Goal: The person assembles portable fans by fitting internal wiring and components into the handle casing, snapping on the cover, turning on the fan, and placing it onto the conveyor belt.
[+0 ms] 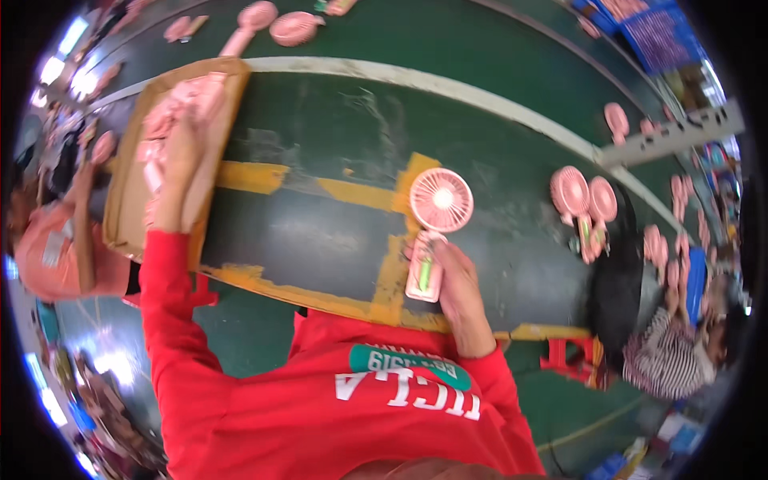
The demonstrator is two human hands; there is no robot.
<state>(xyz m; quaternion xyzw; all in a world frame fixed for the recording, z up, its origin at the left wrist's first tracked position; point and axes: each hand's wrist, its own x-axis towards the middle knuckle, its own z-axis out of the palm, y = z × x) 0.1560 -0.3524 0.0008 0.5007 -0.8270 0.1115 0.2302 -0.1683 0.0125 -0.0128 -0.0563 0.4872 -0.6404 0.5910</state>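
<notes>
My right hand (458,280) is closed round the handle of a pink handheld fan (442,200), its round grille turned up and away from me. The handle's face is uncovered and a light green battery-like cylinder (426,268) shows inside. On the left, my left hand (182,152) reaches into a cardboard box (120,212) and touches pink plastic parts (206,94) heaped there. Its fingers are blurred among the parts, so whether it grips one is unclear.
The dark bench has yellow tape (360,192) and a pale ridge behind. Two pink fans (570,190) lie to the right; more pink fans (294,29) lie on the far belt. A metal bracket (680,132) juts in at right. Co-workers sit on both sides. A red stool (570,356) stands below.
</notes>
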